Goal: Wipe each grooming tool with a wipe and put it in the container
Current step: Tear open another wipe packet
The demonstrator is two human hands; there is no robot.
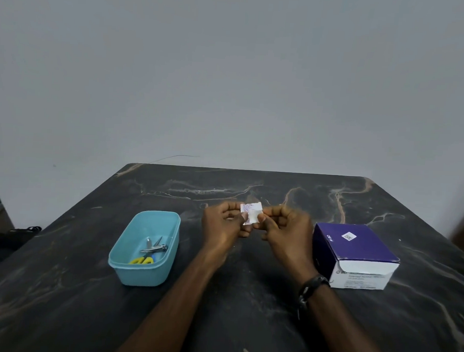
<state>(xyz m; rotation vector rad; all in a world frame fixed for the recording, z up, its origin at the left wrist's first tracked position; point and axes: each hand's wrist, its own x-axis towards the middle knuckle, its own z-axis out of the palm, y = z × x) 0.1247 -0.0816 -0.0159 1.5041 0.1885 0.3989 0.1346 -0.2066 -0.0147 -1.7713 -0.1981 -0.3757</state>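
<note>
You are holding a small white wipe packet (250,213) above the middle of the dark marbled worktop (246,309). Your left hand (222,226) is pinching its left edge and your right hand (284,228) is pinching its right edge, with the fingers (263,217) of both hands curling tightly around the packet. The packet is carrying small printed text on its left side. To your left, a light blue container (145,249) is standing on the worktop, well apart from your hands. Inside it are lying a metal nail clipper (154,248) and scissors with yellow handles (142,260), touching each other. To your right, a purple and white box (355,257) is sitting near your right wrist, which is wearing a dark band (312,285).
</note>
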